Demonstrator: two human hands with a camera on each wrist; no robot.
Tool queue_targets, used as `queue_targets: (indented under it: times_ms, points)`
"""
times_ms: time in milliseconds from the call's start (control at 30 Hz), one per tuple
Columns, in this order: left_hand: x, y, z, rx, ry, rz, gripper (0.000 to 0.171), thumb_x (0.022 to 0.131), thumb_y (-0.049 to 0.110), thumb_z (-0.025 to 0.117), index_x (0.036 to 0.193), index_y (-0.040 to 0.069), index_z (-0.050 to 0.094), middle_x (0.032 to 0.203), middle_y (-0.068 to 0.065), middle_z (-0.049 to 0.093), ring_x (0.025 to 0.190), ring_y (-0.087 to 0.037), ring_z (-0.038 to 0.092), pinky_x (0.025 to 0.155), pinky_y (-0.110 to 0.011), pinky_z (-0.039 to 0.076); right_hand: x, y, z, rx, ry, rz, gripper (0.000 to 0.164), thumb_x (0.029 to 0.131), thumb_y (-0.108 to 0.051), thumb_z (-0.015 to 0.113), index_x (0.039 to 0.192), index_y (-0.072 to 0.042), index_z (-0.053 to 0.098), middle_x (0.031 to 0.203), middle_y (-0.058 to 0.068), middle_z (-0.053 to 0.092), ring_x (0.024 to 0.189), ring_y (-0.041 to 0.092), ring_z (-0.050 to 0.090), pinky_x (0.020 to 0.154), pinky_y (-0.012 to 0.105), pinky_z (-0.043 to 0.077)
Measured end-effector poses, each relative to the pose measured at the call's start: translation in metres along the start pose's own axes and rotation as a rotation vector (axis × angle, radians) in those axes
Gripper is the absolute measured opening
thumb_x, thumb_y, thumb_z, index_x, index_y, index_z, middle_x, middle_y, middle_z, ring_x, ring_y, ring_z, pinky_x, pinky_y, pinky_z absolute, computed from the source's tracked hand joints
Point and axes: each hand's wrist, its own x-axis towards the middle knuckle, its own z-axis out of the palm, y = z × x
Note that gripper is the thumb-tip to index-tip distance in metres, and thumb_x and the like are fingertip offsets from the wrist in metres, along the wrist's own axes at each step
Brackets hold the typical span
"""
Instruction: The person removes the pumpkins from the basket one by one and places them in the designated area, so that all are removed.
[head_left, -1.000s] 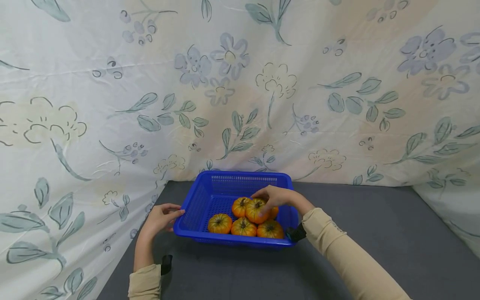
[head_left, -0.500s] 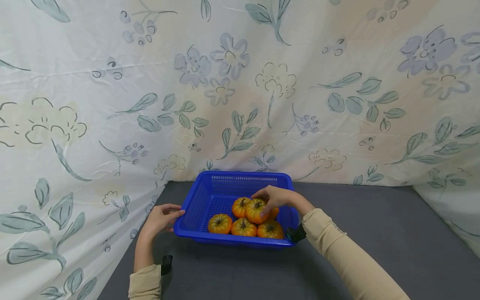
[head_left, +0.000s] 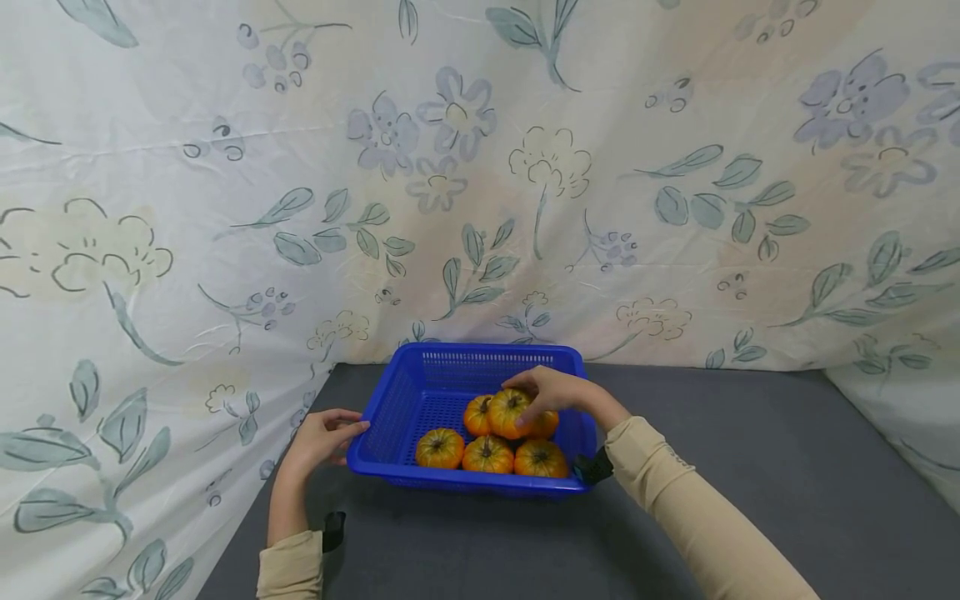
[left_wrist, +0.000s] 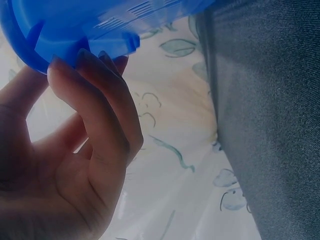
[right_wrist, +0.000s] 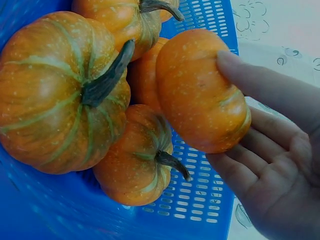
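A blue plastic basket (head_left: 465, 478) with slotted walls stands on the dark table, several small orange pumpkins inside it. At its left end my left hand (head_left: 322, 437) grips the rim, with curled fingers against the outer side of the basket (left_wrist: 65, 20) in the left wrist view. My right hand (head_left: 553, 390) holds one pumpkin (head_left: 507, 412) between thumb and fingers, raised slightly over the others. The right wrist view shows this pumpkin (right_wrist: 200, 95) tipped on its side, its stem hidden. Close by lie a large striped pumpkin (right_wrist: 60, 95) and a smaller one (right_wrist: 137, 160) with dark stems.
Along the basket's front wall sit a left pumpkin (head_left: 439, 448), a middle pumpkin (head_left: 488, 456) and a right pumpkin (head_left: 542, 460). A grey cloth covers the table (head_left: 750, 483). Behind it hangs a floral curtain (head_left: 480, 183).
My right hand has lifted its pumpkin a little, tilting it and shifting it slightly left, so more of the pumpkin behind shows. The left hand and basket have stayed in place.
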Motion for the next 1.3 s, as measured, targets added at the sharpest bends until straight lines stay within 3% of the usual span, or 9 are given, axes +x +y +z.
queue_targets:
  times_ms: [567,1067,1300]
  points:
    - [0.000,-0.001,0.000,0.016,0.002,-0.005,0.045,0.091,0.025,0.069,0.122,-0.006,0.061,0.101,-0.020,0.071,0.076,-0.016,0.068,0.061,-0.035,0.061,-0.009,-0.007,-0.009,0.019,0.075,-0.032,0.069,0.084,-0.020,0.077,0.144,-0.005,0.046,0.146,0.018,0.049,0.133,0.034,0.049,0.110,0.048,0.043]
    - [0.000,-0.001,0.001,0.005,-0.002,-0.006,0.047,0.090,0.026,0.070,0.123,-0.007,0.061,0.101,-0.019,0.071,0.075,-0.016,0.068,0.061,-0.035,0.061,-0.020,-0.007,-0.021,0.140,0.134,-0.006,0.074,0.084,-0.024,0.077,0.148,-0.011,0.042,0.152,0.014,0.043,0.141,0.034,0.040,0.114,0.051,0.037]
    - [0.001,0.000,0.000,0.012,0.001,-0.012,0.047,0.090,0.026,0.070,0.123,-0.006,0.061,0.101,-0.020,0.071,0.075,-0.015,0.067,0.061,-0.034,0.061,-0.027,-0.001,-0.028,0.200,0.135,-0.031,0.076,0.086,-0.022,0.076,0.150,-0.011,0.037,0.156,0.014,0.036,0.145,0.035,0.034,0.117,0.052,0.031]
